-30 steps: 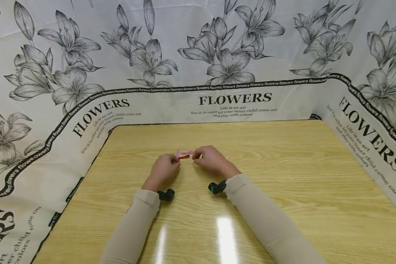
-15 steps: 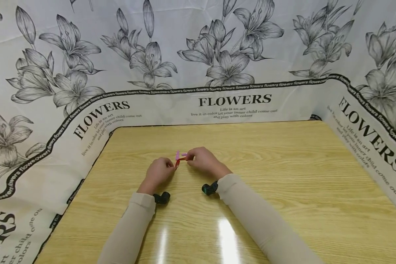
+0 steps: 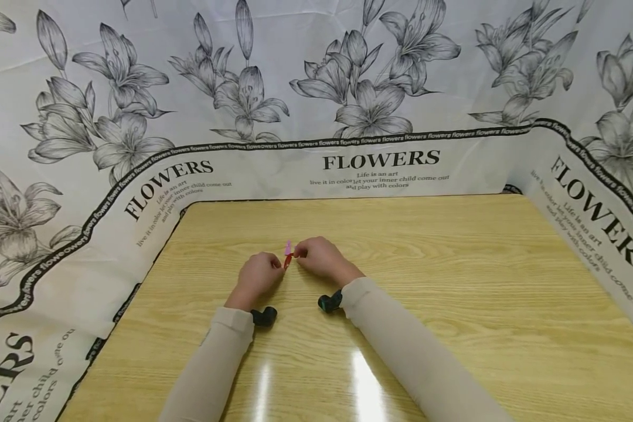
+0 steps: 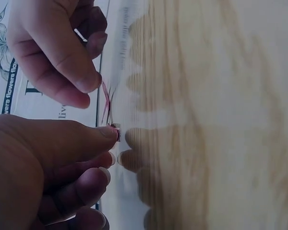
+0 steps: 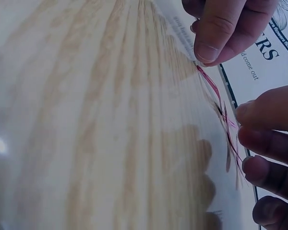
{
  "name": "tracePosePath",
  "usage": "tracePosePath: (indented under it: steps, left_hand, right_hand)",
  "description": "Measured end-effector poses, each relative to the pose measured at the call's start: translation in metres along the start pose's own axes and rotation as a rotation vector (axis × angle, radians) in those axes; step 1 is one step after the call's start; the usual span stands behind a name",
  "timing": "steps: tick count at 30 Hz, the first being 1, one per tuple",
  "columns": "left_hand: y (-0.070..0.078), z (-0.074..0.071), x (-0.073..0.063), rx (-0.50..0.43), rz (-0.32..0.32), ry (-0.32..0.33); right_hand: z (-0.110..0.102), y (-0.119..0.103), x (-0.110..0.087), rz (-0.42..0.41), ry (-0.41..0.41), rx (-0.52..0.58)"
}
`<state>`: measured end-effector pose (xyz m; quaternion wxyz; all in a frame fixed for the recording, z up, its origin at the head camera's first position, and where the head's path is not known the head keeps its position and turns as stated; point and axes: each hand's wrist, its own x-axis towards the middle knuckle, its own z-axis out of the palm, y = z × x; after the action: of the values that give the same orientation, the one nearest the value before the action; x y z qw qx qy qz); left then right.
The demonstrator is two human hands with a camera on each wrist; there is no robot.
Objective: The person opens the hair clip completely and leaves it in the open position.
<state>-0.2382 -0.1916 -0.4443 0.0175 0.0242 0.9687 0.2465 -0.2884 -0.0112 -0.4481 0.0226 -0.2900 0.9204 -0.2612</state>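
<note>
In the head view, a slim red hair clip [image 3: 288, 261] lies between the two hands, slanting on the tabletop. My left hand [image 3: 259, 274] pinches its near end between thumb and finger; the right wrist view shows this grip on the red clip [image 5: 209, 80]. My right hand [image 3: 320, 258] has curled fingers at a second short red piece [image 3: 292, 255], beside the first, and appears to pinch it. Just beyond lies a pink hair clip [image 3: 288, 247], pointing away from me. Fingers cover part of the clips, and a purple one is hidden behind the right hand.
The wood-grain table [image 3: 427, 281] extends around the hands, with glare near its front. A white floral cloth [image 3: 274, 170] rises along its back and sides. Each wrist carries a small black camera [image 3: 264, 316].
The left hand has drawn slightly back with a red clip at its fingertips. The right hand has moved left to the red clips, covering the purple one. The hands are closer together.
</note>
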Motion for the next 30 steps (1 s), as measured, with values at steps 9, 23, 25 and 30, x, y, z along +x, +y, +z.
tracePosePath:
  steps: [9, 23, 25, 30]
  left_hand:
    - [0.001, 0.004, 0.003, 0.050, 0.008, 0.007]
    - [0.009, 0.003, 0.004, 0.117, -0.005, -0.001]
    - [0.009, 0.003, 0.005, 0.123, -0.007, -0.001]
    - [0.008, 0.006, 0.007, 0.136, -0.007, 0.007]
  right_hand:
    - [0.009, 0.001, 0.008, 0.003, 0.003, 0.017]
    - [0.012, -0.005, 0.015, 0.007, -0.007, -0.032]
    - [0.011, -0.006, 0.015, 0.010, -0.017, -0.043]
    - [0.011, -0.007, 0.017, 0.016, -0.043, -0.066]
